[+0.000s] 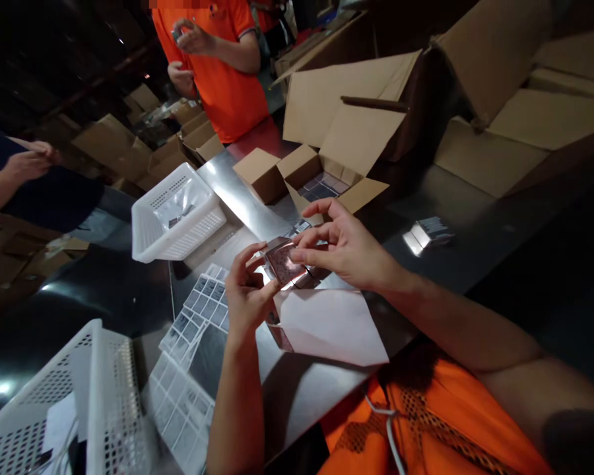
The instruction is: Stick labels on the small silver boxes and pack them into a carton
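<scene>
Glossy little box (286, 262) — squarish, film-wrapped — pinched between fingers of both hands.

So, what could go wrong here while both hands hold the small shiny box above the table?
The small shiny box is pinched only by fingertips of the left hand and right hand, so it might slip. The white sheet overhangs the table edge and may slide off.

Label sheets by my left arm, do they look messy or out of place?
Somewhat: the label sheets lie fanned and overlapping at angles, the lower ones running off the table edge beside the basket.
</scene>
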`<act>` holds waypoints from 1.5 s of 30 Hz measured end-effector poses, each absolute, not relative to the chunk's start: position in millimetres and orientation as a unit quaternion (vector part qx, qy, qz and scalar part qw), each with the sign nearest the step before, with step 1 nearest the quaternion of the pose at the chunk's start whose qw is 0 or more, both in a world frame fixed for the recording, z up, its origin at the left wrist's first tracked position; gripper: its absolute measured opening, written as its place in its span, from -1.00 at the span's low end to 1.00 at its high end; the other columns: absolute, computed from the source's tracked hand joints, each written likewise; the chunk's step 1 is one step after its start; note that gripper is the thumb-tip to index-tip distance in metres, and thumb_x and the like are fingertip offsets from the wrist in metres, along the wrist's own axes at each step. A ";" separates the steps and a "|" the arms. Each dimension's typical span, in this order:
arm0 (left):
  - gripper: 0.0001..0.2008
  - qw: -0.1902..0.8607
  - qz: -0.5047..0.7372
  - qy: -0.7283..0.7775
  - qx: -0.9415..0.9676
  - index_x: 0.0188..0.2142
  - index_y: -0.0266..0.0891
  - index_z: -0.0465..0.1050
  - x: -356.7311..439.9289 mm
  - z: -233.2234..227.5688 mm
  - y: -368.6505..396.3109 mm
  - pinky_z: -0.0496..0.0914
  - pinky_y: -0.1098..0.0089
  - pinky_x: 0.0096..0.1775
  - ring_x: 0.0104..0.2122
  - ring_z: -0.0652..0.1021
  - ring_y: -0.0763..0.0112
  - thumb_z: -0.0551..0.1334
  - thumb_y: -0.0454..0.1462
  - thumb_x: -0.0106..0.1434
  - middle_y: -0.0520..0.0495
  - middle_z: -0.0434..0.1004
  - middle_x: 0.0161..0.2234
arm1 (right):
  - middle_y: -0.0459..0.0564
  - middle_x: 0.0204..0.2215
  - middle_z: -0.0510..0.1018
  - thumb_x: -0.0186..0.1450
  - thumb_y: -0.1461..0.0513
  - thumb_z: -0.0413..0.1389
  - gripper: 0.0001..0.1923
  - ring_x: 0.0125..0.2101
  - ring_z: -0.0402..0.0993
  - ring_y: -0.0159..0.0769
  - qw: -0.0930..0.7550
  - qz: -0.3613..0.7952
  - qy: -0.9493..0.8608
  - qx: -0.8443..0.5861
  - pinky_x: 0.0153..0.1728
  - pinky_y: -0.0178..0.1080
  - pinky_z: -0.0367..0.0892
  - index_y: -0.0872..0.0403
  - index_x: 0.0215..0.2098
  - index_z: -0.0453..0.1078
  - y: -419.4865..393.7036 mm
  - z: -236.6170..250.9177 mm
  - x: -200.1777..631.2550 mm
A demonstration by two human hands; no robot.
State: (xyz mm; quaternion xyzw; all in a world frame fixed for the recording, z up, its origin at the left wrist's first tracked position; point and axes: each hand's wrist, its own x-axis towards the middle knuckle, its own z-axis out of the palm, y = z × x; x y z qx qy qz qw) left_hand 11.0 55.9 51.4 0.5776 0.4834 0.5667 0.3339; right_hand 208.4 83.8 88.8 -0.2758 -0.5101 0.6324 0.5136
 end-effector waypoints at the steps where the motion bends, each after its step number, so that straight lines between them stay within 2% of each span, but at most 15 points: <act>1: -0.38 0.332 0.568 0.485 0.576 -0.02 -0.12 0.46 11.8 52.3 55.7 0.24 0.63 -0.65 -0.70 0.32 0.75 0.56 -0.27 -0.10 0.02 0.60 -0.26 | -0.19 -0.48 0.56 0.04 0.20 0.42 -0.36 -0.23 0.60 -0.23 0.513 0.630 -0.512 -0.279 -0.37 -0.29 0.44 -0.01 -0.06 0.17 83.9 88.6 208.3; 10: -0.38 0.336 0.565 0.479 0.582 -0.02 -0.14 0.44 14.1 56.9 54.6 0.11 0.64 -0.69 -0.72 0.28 0.75 0.56 -0.22 -0.08 -0.01 0.64 -0.27 | -0.21 -0.52 0.52 0.07 0.20 0.40 -0.39 -0.20 0.59 -0.21 0.528 0.608 -0.527 -0.272 -0.32 -0.27 0.47 -0.01 -0.04 0.18 84.9 85.6 206.9; 15: -0.40 0.316 0.567 0.488 0.583 -0.02 -0.14 0.44 13.4 55.9 53.5 0.12 0.65 -0.68 -0.73 0.23 0.77 0.56 -0.24 -0.07 0.01 0.65 -0.29 | -0.21 -0.51 0.52 0.09 0.24 0.39 -0.41 -0.16 0.60 -0.19 0.539 0.582 -0.541 -0.279 -0.28 -0.24 0.51 -0.02 -0.04 0.18 82.5 85.8 204.1; 18: -0.41 0.301 0.567 0.496 0.585 -0.03 -0.15 0.46 12.3 55.5 53.0 0.11 0.64 -0.69 -0.73 0.20 0.79 0.55 -0.22 -0.06 -0.01 0.65 -0.26 | -0.24 -0.56 0.45 0.09 0.23 0.40 -0.40 -0.15 0.60 -0.18 0.549 0.556 -0.547 -0.302 -0.23 -0.22 0.53 -0.03 -0.03 0.19 80.8 86.3 203.2; 21: -0.41 0.327 0.558 0.483 0.590 -0.02 -0.14 0.47 11.0 55.5 52.2 0.19 0.62 -0.66 -0.70 0.32 0.71 0.55 -0.22 -0.07 -0.03 0.66 -0.25 | -0.25 -0.52 0.38 0.01 0.23 0.44 -0.38 -0.23 0.58 -0.23 0.541 0.537 -0.555 -0.333 -0.25 -0.22 0.53 -0.03 -0.07 0.24 83.7 85.4 207.6; 24: -0.36 0.381 0.532 0.459 0.601 0.03 -0.12 0.47 12.3 56.0 50.2 0.35 0.55 -0.56 -0.57 0.51 0.52 0.56 -0.21 -0.07 -0.04 0.67 -0.30 | -0.14 -0.30 0.45 -0.09 0.23 0.48 -0.30 -0.26 0.53 -0.29 0.482 0.589 -0.563 -0.323 -0.31 -0.25 0.51 0.01 -0.05 0.28 91.0 83.8 215.2; 27: -0.23 0.406 0.508 0.444 0.616 0.24 -0.04 0.33 15.5 57.8 46.7 0.40 0.51 -0.50 -0.52 0.56 0.46 0.50 -0.17 0.04 -0.03 0.67 -0.29 | -0.06 -0.21 0.51 -0.03 0.20 0.44 -0.23 -0.31 0.53 -0.33 0.394 0.704 -0.532 -0.255 -0.33 -0.27 0.48 0.05 0.10 0.27 97.6 81.0 219.7; 29: -0.24 0.363 0.475 0.459 0.658 0.32 0.00 0.25 16.3 61.0 44.3 0.36 0.51 -0.53 -0.58 0.50 0.52 0.43 -0.18 0.15 -0.03 0.68 -0.24 | -0.07 -0.24 0.54 0.04 0.19 0.40 -0.23 -0.34 0.55 -0.35 0.382 0.741 -0.499 -0.236 -0.33 -0.27 0.47 0.06 0.17 0.25 99.5 77.9 219.9; 31: -0.33 0.286 0.423 0.476 0.716 0.32 -0.02 0.28 15.4 66.3 42.2 0.34 0.50 -0.54 -0.61 0.46 0.54 0.36 -0.21 0.23 -0.04 0.67 -0.22 | -0.07 -0.25 0.55 0.06 0.22 0.39 -0.25 -0.33 0.56 -0.36 0.395 0.751 -0.476 -0.231 -0.31 -0.28 0.47 0.07 0.19 0.28 99.8 74.2 219.0; 33: -0.38 0.226 0.377 0.474 0.763 0.32 -0.05 0.30 13.5 72.8 40.7 0.44 0.43 -0.45 -0.52 0.55 0.44 0.31 -0.22 0.28 -0.07 0.68 -0.19 | -0.08 -0.24 0.55 0.05 0.24 0.40 -0.27 -0.32 0.56 -0.37 0.395 0.762 -0.465 -0.219 -0.28 -0.28 0.47 0.07 0.17 0.34 99.4 70.8 217.9; 35: -0.35 0.202 0.351 0.458 0.791 0.35 -0.05 0.24 11.5 78.6 39.7 0.53 0.29 -0.25 -0.28 0.65 0.25 0.31 -0.20 0.29 -0.12 0.66 -0.08 | -0.09 -0.25 0.55 0.05 0.26 0.41 -0.32 -0.32 0.56 -0.38 0.386 0.767 -0.467 -0.212 -0.29 -0.30 0.46 0.07 0.13 0.40 99.3 68.2 217.2; 37: -0.29 0.206 0.342 0.444 0.802 0.37 -0.04 0.20 10.0 81.4 39.2 0.53 0.19 -0.10 -0.11 0.64 0.15 0.34 -0.15 0.27 -0.15 0.64 0.00 | -0.11 -0.26 0.53 0.05 0.26 0.41 -0.36 -0.32 0.56 -0.37 0.378 0.769 -0.469 -0.215 -0.31 -0.30 0.46 0.05 0.10 0.45 99.4 66.1 216.4; 40: -0.43 0.230 0.368 0.453 0.779 0.30 -0.08 0.33 9.3 77.7 38.9 0.52 0.16 -0.03 -0.06 0.64 0.13 0.26 -0.07 0.33 -0.17 0.63 0.03 | -0.11 -0.27 0.54 0.03 0.25 0.42 -0.37 -0.31 0.56 -0.36 0.374 0.777 -0.460 -0.211 -0.28 -0.26 0.49 0.05 0.08 0.48 97.8 62.4 213.7; 42: -0.56 0.236 0.394 0.476 0.750 0.23 -0.09 0.44 9.9 70.7 38.7 0.53 0.21 -0.04 -0.05 0.64 0.17 0.17 -0.10 0.40 -0.16 0.63 0.03 | -0.11 -0.29 0.56 0.00 0.26 0.43 -0.37 -0.28 0.55 -0.35 0.387 0.771 -0.460 -0.208 -0.23 -0.25 0.50 0.06 0.05 0.49 95.2 58.8 211.5; 45: -0.62 0.224 0.409 0.478 0.744 0.19 -0.02 0.47 13.1 59.7 39.2 0.51 0.30 0.02 0.03 0.61 0.25 0.15 -0.19 0.43 -0.08 0.60 0.09 | -0.11 -0.30 0.57 -0.03 0.23 0.44 -0.38 -0.22 0.52 -0.34 0.400 0.745 -0.491 -0.212 -0.18 -0.29 0.46 0.07 0.02 0.52 93.0 51.6 211.4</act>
